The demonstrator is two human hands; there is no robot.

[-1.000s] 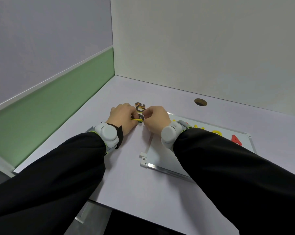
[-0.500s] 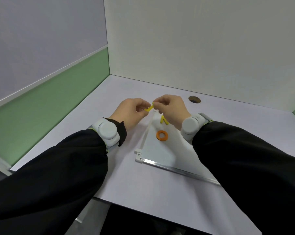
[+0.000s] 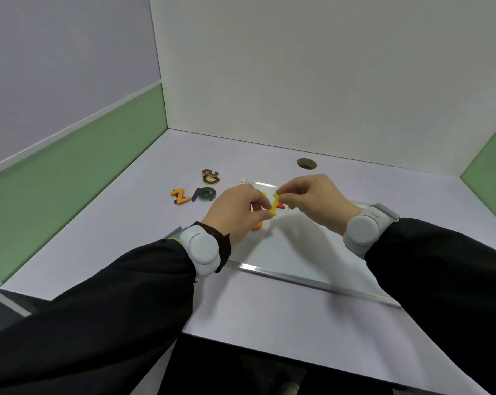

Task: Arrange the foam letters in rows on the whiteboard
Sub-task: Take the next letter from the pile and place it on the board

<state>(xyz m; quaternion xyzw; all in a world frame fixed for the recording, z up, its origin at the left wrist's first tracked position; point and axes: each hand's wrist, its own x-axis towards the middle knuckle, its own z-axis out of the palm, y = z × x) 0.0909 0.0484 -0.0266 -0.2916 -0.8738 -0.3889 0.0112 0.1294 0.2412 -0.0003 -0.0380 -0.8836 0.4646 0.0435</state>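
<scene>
Before you, a pale table [image 3: 121,240] set in a walled corner carries a whiteboard [image 3: 298,252] at centre-right. To its left lie loose foam letters: an orange Z [image 3: 180,196], a dark piece [image 3: 204,193] beside it, another pair [image 3: 210,176] behind. A round cable hole [image 3: 306,163] sits near the back.

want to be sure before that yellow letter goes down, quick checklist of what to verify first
1. Yellow letter pinched by left hand and right hand: ok.
2. Letter raised over the whiteboard: ok.
3. Bare board surface nearby for placing: ok.
4. Which letter it is, and which way it faces: cannot tell.
5. Existing row on the board, hidden behind the hands: cannot tell.
6. Loose letters such as the orange Z lie off the board on the desk: not ok.
</scene>
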